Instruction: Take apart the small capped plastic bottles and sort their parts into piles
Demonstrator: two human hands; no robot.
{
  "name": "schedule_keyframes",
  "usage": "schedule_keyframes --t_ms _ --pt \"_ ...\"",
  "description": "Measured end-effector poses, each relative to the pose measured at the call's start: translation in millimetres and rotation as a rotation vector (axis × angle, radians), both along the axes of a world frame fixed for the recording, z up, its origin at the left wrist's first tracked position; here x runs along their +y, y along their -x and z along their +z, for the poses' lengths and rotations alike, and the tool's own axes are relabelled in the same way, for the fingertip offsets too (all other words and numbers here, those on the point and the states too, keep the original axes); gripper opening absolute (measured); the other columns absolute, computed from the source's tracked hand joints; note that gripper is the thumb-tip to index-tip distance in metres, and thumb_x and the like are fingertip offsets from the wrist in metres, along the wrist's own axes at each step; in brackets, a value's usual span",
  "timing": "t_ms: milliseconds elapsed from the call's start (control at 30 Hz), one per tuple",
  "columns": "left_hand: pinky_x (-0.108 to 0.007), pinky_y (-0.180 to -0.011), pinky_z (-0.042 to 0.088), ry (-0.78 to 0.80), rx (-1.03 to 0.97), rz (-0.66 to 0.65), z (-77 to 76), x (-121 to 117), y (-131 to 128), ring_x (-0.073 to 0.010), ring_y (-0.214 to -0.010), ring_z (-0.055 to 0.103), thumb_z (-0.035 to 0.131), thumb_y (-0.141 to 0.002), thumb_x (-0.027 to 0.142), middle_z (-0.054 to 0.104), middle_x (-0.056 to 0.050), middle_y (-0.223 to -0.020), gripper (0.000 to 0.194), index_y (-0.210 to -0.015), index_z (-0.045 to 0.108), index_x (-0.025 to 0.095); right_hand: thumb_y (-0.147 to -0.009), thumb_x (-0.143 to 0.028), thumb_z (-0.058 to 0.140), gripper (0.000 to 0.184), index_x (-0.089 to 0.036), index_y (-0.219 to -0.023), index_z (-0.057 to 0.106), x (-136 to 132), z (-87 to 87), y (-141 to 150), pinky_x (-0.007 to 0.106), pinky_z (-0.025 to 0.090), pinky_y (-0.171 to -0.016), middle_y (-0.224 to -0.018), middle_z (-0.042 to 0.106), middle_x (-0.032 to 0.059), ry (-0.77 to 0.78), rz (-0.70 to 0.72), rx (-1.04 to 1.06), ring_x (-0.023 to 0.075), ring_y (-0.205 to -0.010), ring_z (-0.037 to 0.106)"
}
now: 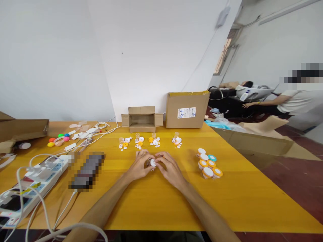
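Over the middle of the table, my left hand [138, 167] is closed round a small clear plastic cup [148, 163], partly hidden by the fingers. From the other side, my right hand [172, 168] pinches a round white disc [153, 162] at the cup's end. Small white pieces with red marks show just below the disc. Beyond my hands lie several little groups of parts: clear cups [137, 135], white discs [141, 139], orange rings [125, 144] and small red-marked white pieces [137, 146].
Clear jars with white, orange and teal lids [208, 172] cluster to the right. An open cardboard box [142, 129] and a closed one [186, 117] stand by the wall. Left are a phone [87, 171], power strip [47, 181], cables and coloured balls [51, 140]. A person sits at far right.
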State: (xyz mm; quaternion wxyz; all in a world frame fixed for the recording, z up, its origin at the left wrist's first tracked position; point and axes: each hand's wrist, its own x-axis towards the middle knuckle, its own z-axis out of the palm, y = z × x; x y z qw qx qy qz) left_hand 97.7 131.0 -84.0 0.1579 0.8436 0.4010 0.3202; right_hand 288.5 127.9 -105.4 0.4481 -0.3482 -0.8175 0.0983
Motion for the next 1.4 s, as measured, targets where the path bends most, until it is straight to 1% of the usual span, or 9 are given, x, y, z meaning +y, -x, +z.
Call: schedule_keyframes --t_ms 300,600,733,833,900,967,1067,1200,1400 --pt "-0.040 -0.097 0.038 0.027 0.000 -0.003 -0.9 1.6 0.8 -0.0238 -0.105 0.052 0.069 -0.085 0.025 0.064 -0.005 -0.103 0.021 -0.105 0.065 0.025 -0.090 -0.011 0.054 0.016 -0.025 -0.090 0.061 -0.9 0.5 -0.3 0.038 0.054 -0.085 -0.105 0.064 0.0070 0.004 0.008 0.004 0.0231 -0.100 0.063" --pt "-0.040 -0.096 0.040 0.027 -0.042 0.052 -0.3 3.8 2.1 -0.0236 -0.104 0.053 0.069 -0.084 0.021 0.064 -0.004 -0.101 0.023 -0.106 0.067 0.026 -0.091 -0.013 0.053 0.016 -0.027 -0.090 0.062 -2.3 5.8 -0.5 0.040 0.054 -0.087 -0.106 0.064 0.0069 -0.011 -0.054 0.065 0.0243 -0.102 0.063" --pt "-0.040 -0.096 0.041 0.037 -0.073 0.089 0.5 4.6 2.9 -0.0234 -0.101 0.053 0.071 -0.081 0.018 0.063 -0.004 -0.100 0.027 -0.107 0.068 0.025 -0.088 -0.010 0.055 0.017 -0.025 -0.085 0.061 1.3 -0.7 -2.0 0.043 0.054 -0.086 -0.107 0.063 0.0075 -0.010 -0.106 0.014 0.0258 -0.102 0.060" --pt "-0.041 -0.094 0.042 0.041 -0.083 0.114 -0.7 5.6 3.7 -0.0245 -0.103 0.053 0.071 -0.080 0.017 0.062 -0.005 -0.102 0.028 -0.107 0.068 0.025 -0.083 -0.003 0.054 0.023 -0.024 -0.079 0.060 4.8 -9.4 -2.8 0.044 0.054 -0.082 -0.105 0.063 0.0085 -0.022 -0.096 -0.061 0.0268 -0.099 0.059" --pt "-0.041 -0.094 0.043 0.033 -0.089 0.118 -1.5 6.0 4.0 -0.0250 -0.103 0.053 0.071 -0.081 0.019 0.063 -0.005 -0.102 0.027 -0.107 0.068 0.026 -0.083 -0.002 0.055 0.023 -0.024 -0.080 0.060 5.8 -12.1 -2.8 0.045 0.054 -0.082 -0.105 0.063 0.0088 -0.026 -0.090 -0.085 0.0272 -0.099 0.059" --pt "-0.042 -0.094 0.043 0.026 -0.095 0.116 -1.5 6.0 3.9 -0.0250 -0.103 0.053 0.070 -0.082 0.022 0.063 -0.005 -0.102 0.026 -0.108 0.068 0.026 -0.085 -0.004 0.055 0.021 -0.025 -0.082 0.062 4.9 -10.3 -2.2 0.045 0.054 -0.083 -0.105 0.063 0.0087 -0.027 -0.100 -0.071 0.0272 -0.099 0.059" --pt "-0.042 -0.094 0.042 0.026 -0.089 0.102 -0.6 4.9 2.9 -0.0247 -0.101 0.053 0.070 -0.084 0.026 0.064 -0.005 -0.101 0.024 -0.108 0.069 0.026 -0.089 -0.009 0.054 0.019 -0.025 -0.087 0.063 0.5 -2.1 -0.1 0.044 0.053 -0.085 -0.104 0.063 0.0079 -0.031 -0.110 -0.012 0.0262 -0.099 0.059" --pt "-0.040 -0.094 0.040 0.007 -0.058 0.052 -1.1 3.5 0.8 -0.0238 -0.101 0.053 0.069 -0.085 0.025 0.066 -0.005 -0.098 0.019 -0.104 0.069 0.025 -0.093 -0.013 0.052 0.018 -0.026 -0.096 0.064 -5.3 5.9 4.0 0.042 0.053 -0.087 -0.109 0.062 0.0079 -0.068 -0.072 0.032 0.0252 -0.103 0.059" --pt "-0.039 -0.094 0.038 -0.013 -0.025 0.023 -2.9 2.7 -0.7 -0.0231 -0.100 0.053 0.071 -0.085 0.026 0.069 -0.005 -0.101 0.019 -0.104 0.069 0.025 -0.092 -0.012 0.053 0.017 -0.025 -0.096 0.063 -6.6 2.3 8.0 0.042 0.054 -0.086 -0.110 0.062 0.0093 -0.093 -0.029 0.009 0.0251 -0.102 0.059"
